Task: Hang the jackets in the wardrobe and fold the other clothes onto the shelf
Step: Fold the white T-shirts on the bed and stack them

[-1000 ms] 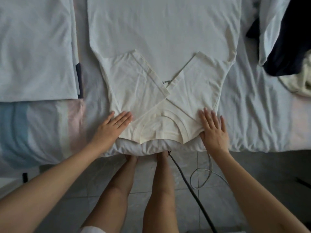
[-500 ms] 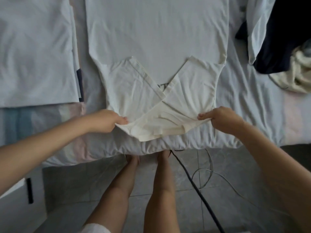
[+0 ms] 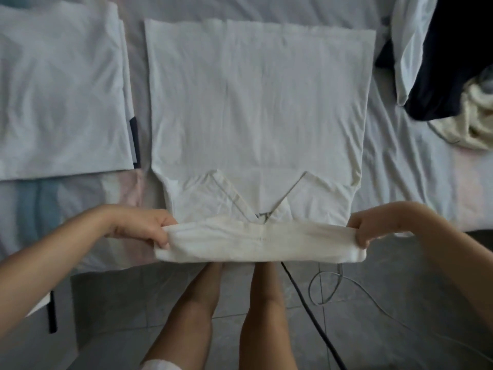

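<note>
Bed (image 3: 400, 169), pale crumpled sheet, seen from above at its near edge. It carries all the clothing in view.

Centre: white T-shirt (image 3: 256, 102), spread flat, hem at the far side, collar end toward the person. Both sleeves are turned inward and form a V over the body of the shirt.

The near end of the shirt is raised off the mattress edge and pulled taut into a band between the two hands. Left hand (image 3: 144, 228): fingers curled round the left end of that band, gripping it. Right hand (image 3: 373, 228): fingers curled round the right end, gripping likewise. The rest of the shirt lies on the sheet.

Left of the shirt, just beside it: folded white garment (image 3: 58, 89), flat, with a dark strip (image 3: 134, 140) showing at its right edge from underneath.

Far right, well apart from the shirt: loose heap of a dark garment (image 3: 448, 62), white cloth (image 3: 408, 44) draped over it, cream garment (image 3: 477, 121) bunched at its near side.

Below the bed edge: grey tiled floor (image 3: 400, 329), the person's bare legs, a black cable (image 3: 312, 316) and a thin looped grey wire (image 3: 325, 287).
</note>
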Action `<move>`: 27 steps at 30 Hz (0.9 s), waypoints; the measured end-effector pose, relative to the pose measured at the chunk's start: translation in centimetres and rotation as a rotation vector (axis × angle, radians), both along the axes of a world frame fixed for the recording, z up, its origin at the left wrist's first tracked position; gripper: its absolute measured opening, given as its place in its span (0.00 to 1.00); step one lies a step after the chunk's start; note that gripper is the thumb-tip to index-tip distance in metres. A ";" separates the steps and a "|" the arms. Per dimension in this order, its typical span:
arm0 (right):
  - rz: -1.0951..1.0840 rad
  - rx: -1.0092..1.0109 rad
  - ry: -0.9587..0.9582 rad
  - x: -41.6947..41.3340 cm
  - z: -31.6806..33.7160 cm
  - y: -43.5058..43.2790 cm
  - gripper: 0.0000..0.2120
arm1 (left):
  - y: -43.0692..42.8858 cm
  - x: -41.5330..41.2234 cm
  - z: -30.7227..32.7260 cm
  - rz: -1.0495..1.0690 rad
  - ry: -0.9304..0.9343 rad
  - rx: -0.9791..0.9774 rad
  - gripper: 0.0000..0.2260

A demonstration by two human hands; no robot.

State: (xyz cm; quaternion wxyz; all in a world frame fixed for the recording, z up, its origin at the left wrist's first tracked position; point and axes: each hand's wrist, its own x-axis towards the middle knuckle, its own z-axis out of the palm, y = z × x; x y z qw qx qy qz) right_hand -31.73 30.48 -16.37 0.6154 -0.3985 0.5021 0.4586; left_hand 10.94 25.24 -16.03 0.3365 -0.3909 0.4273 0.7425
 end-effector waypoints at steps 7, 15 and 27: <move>-1.047 -0.616 -0.072 -2.9 1.6 -10.7 0.08 | -12.6 -1.4 -0.9 0.637 -0.053 -0.601 0.11; -1.254 -1.050 -0.006 -4.1 -4.4 -24.9 0.11 | -26.7 -7.1 -7.9 0.928 -0.110 -1.071 0.10; -1.305 -1.600 0.259 -0.9 -9.9 -26.3 0.08 | -28.2 -7.9 -12.8 1.180 -0.193 -1.340 0.15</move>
